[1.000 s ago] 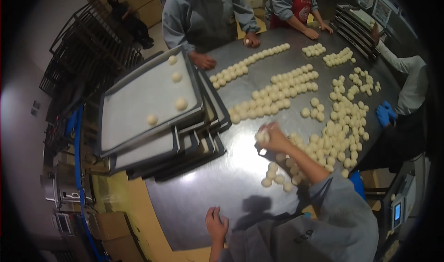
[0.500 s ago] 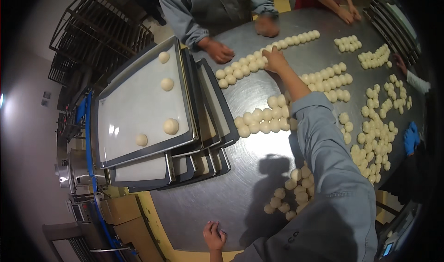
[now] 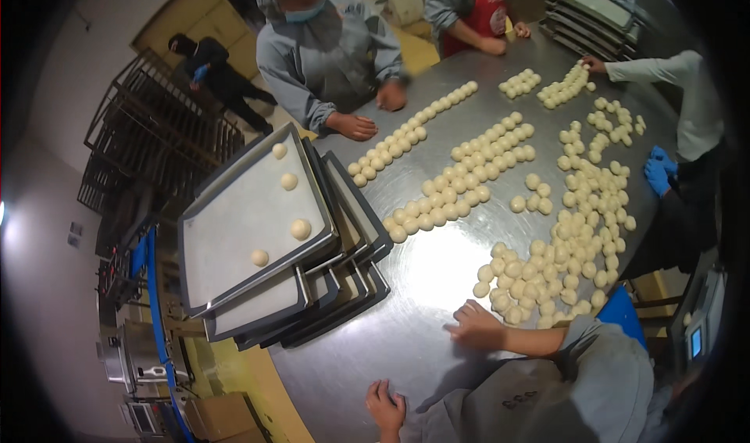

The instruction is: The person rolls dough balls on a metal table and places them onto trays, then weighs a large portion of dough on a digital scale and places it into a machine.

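Note:
My right hand point(image 3: 478, 327) hovers at or just over the steel table point(image 3: 344, 373), beside the near-left end of a big loose pile of pale dough balls point(image 3: 539, 275). Its fingers are spread and hold nothing. At the table's near edge, my left hand point(image 3: 386, 408) rests with its thumb apart, nothing in it. Ahead, several dough balls stand in a long double row point(image 3: 437, 208), with another row point(image 3: 391, 150) beyond it. To the left, stacked trays lined with pale sheets lie askew; the top tray point(image 3: 234, 208) carries a few separate dough balls point(image 3: 301, 228).
Across the table a co-worker point(image 3: 336, 60) rests both hands by the far row; another in a red apron point(image 3: 488, 13) stands farther right. On the right, a white sleeve point(image 3: 652, 69) reaches to a dough cluster point(image 3: 564, 90), near blue-gloved hands point(image 3: 660, 171). Dark racks point(image 3: 156, 123) stand at left.
My right hand has drawn back from the far row toward the near pile. The view has shifted, showing more of the co-workers. My left hand stays by the table edge.

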A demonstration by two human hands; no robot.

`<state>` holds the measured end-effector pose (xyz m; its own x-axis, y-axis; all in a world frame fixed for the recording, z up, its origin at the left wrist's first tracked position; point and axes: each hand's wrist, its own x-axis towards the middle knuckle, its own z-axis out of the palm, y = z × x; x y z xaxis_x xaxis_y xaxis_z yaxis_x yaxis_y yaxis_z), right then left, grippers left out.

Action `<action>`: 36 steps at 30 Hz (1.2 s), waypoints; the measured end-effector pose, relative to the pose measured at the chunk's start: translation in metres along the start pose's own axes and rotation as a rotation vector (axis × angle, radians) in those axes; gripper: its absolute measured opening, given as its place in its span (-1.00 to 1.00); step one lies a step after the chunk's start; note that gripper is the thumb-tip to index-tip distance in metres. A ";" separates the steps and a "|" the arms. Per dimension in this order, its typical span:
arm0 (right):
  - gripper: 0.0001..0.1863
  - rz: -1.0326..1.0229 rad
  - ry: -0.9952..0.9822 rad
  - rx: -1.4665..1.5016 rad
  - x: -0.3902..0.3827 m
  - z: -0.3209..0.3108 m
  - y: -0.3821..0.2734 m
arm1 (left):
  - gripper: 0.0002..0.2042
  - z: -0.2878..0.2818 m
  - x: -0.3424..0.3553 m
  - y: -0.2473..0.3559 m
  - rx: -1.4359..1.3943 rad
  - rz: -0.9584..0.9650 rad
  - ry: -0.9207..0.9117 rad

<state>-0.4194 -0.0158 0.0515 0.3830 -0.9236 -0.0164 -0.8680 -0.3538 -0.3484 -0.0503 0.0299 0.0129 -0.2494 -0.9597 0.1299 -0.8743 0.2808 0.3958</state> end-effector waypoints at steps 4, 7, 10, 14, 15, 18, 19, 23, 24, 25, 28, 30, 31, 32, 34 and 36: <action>-0.70 0.246 0.198 -0.069 -0.002 0.022 -0.015 | -0.53 0.004 0.013 -0.001 -0.104 0.120 0.048; -0.69 0.243 0.573 -0.010 0.008 -0.006 -0.069 | -0.54 0.008 0.018 -0.012 -0.295 0.141 0.046; -0.51 0.231 0.414 0.292 0.034 0.010 -0.146 | -0.55 -0.016 0.040 0.052 -1.576 -0.521 -0.049; -0.32 0.336 0.208 0.593 0.010 0.055 -0.225 | -0.65 0.025 0.024 0.011 -1.603 -0.519 -0.274; -0.36 0.170 0.252 0.430 -0.009 0.085 -0.218 | -0.66 0.042 0.005 -0.020 -1.328 -0.441 -0.286; -0.43 0.029 -0.406 0.129 -0.066 0.085 -0.174 | -0.60 0.004 -0.040 -0.073 -0.395 0.026 -0.181; -0.46 0.107 -0.299 0.043 -0.069 0.066 -0.174 | -0.58 -0.018 -0.039 -0.089 -0.291 0.097 -0.087; -0.46 0.304 0.273 -0.018 -0.022 0.088 -0.156 | -0.55 -0.034 0.017 -0.068 -0.158 0.230 0.212; -0.46 0.345 0.423 0.060 -0.001 0.097 -0.165 | -0.54 -0.020 0.022 -0.052 -0.191 0.228 0.226; -0.47 0.300 0.384 0.155 0.002 0.120 -0.176 | -0.59 -0.003 0.007 -0.044 -0.315 0.226 -0.030; -0.47 -0.013 0.082 0.306 -0.060 0.154 -0.183 | -0.80 -0.012 -0.051 -0.062 -0.461 0.467 -0.296; -0.55 -0.361 0.218 0.219 -0.086 0.121 -0.128 | -0.88 -0.044 -0.051 -0.108 -0.500 0.462 -0.159; -0.61 -0.001 0.004 0.113 -0.059 0.088 -0.125 | -0.90 -0.062 -0.028 -0.113 -0.289 0.308 -0.196; -0.67 0.401 -0.243 -0.005 -0.048 0.055 -0.132 | -0.93 -0.070 -0.003 -0.103 -0.118 0.160 -0.273; -0.79 0.362 0.559 0.273 -0.001 0.110 -0.128 | -0.93 -0.031 0.040 -0.076 -0.250 0.304 0.296; -0.89 0.231 0.578 0.230 0.025 0.104 -0.177 | -0.90 0.003 0.028 -0.048 -0.497 0.279 0.060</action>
<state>-0.2235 0.0393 0.0149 -0.0915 -0.9252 0.3683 -0.7935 -0.1557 -0.5883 -0.0162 -0.0103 -0.0053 -0.4059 -0.8498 0.3361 -0.4744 0.5103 0.7173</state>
